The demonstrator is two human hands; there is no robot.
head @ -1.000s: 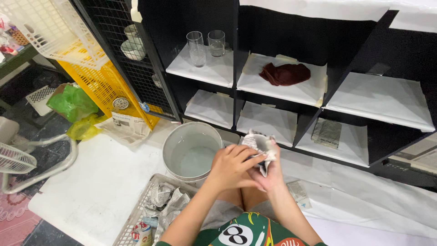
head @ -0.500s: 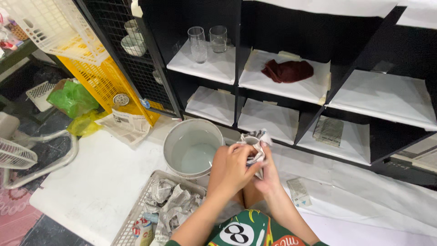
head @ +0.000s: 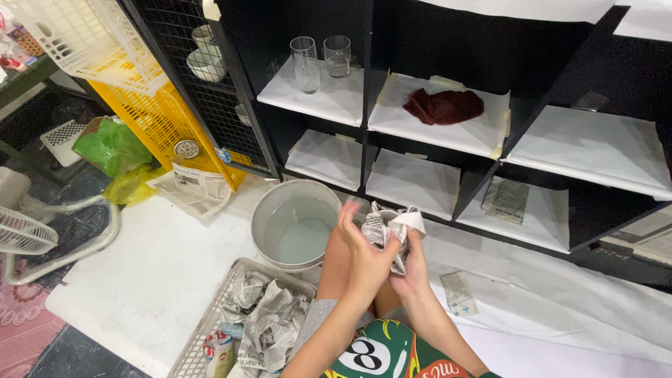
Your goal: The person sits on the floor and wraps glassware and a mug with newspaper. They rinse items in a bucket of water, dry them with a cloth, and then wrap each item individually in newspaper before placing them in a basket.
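At nine o'clock a white fan is lying on the floor, with a green bag and a yellow crate standing beyond it toward ten o'clock. Lower down, at seven o'clock, a wire basket is holding crumpled newspaper bundles. Just beside it, near the centre, a grey bucket is sitting on the white floor sheet with pale water in it.

Right of the bucket, both hands are working on a newspaper-wrapped object, held over the person's knees. Compared with a second ago, the left hand has been shifting: it was lying flat over the wrap, and now it is cupping the bundle from the side, fingers lifting at the top, while loose paper corners are sticking up where they were tucked before. So the wrapping appears to be coming open rather than closing. The right hand is gripping the bundle from below.

At twelve o'clock two drinking glasses are standing on a black shelf unit; toward one o'clock a dark red cloth is resting in the next compartment.
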